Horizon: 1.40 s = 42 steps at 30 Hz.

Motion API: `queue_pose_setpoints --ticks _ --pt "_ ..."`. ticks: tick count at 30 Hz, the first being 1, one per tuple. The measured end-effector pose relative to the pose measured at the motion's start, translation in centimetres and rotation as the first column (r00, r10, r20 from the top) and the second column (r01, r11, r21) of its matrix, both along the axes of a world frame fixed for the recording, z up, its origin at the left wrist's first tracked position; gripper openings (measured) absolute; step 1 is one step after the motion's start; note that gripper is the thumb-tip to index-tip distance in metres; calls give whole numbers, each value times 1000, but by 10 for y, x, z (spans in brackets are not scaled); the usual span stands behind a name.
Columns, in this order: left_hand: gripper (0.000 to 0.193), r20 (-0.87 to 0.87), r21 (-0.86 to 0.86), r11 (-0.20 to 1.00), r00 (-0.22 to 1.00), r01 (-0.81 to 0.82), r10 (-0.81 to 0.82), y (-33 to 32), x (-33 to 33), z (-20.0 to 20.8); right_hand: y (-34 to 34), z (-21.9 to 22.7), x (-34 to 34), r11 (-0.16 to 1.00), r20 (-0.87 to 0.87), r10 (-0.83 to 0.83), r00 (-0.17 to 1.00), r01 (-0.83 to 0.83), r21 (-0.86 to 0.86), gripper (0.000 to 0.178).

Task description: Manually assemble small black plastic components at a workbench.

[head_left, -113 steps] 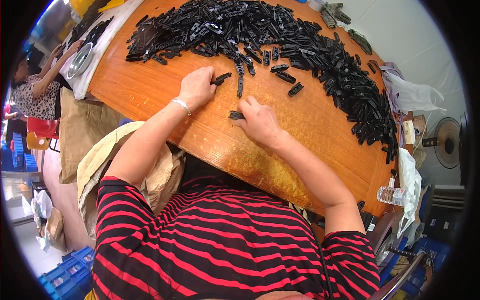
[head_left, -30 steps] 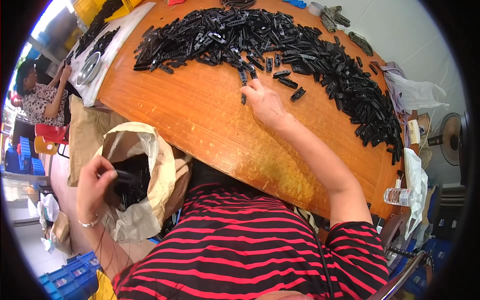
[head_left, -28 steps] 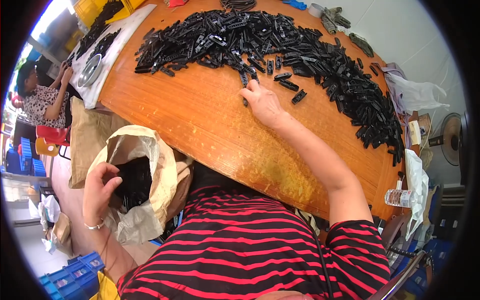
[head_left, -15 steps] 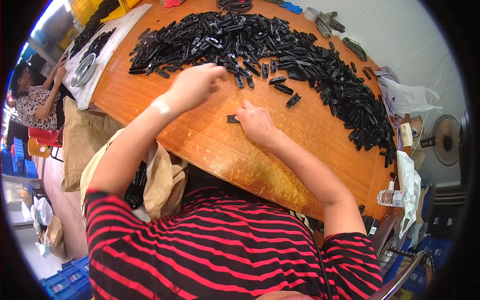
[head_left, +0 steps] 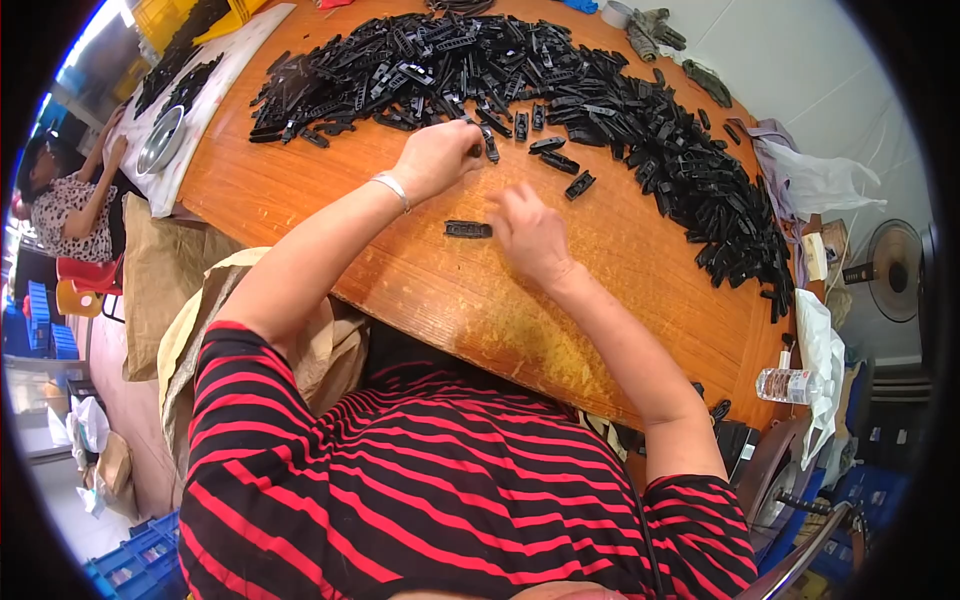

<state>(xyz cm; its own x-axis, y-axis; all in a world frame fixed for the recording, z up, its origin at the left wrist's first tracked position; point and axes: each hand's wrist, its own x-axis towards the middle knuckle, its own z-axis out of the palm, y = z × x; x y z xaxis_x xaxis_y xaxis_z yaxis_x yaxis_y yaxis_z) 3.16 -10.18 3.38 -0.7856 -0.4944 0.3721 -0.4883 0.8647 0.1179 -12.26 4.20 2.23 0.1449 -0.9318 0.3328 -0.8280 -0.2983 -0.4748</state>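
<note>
My left hand [head_left: 436, 160] is at the near edge of the heap, its fingers closed in a pinch at a small black ladder-slotted plastic part [head_left: 489, 147]. The fingertips partly hide what they grip. My right hand [head_left: 534, 237] hovers over the middle of the table with its fingers apart, slightly blurred. Just left of its fingertips, a single black plastic part [head_left: 467, 229] lies flat on the wood. Beyond it, several loose parts of the same kind lie apart from the heap, one of them a tilted black part [head_left: 580, 185].
A long curved heap of black parts [head_left: 430, 70] spans the far side of the wooden table [head_left: 400, 275]. On the right are a clear bottle [head_left: 785, 385] and a fan [head_left: 893, 270]. A metal bowl [head_left: 161, 140] rests on the left table, where another person [head_left: 75, 200] sits.
My left hand has moved right and closed at a part by the heap. My right hand has let go of the single part, which now lies uncovered.
</note>
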Motion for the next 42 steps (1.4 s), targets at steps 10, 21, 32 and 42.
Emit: queue_pose_setpoints --ticks 10,21,32,42 --pt "29 -156 981 -3 797 194 583 64 25 17 -6 7 2 993 360 -3 933 45 -111 15" --pt "24 -225 964 237 851 123 475 69 37 2 -17 -5 -7 890 471 -292 833 56 453 22" --pt "22 -124 978 211 839 11 529 73 36 -21 -19 -13 0 903 301 -232 925 90 420 23" --pt "26 -37 944 304 870 -132 492 61 34 -37 -26 -19 -8 866 262 -242 934 86 492 27"
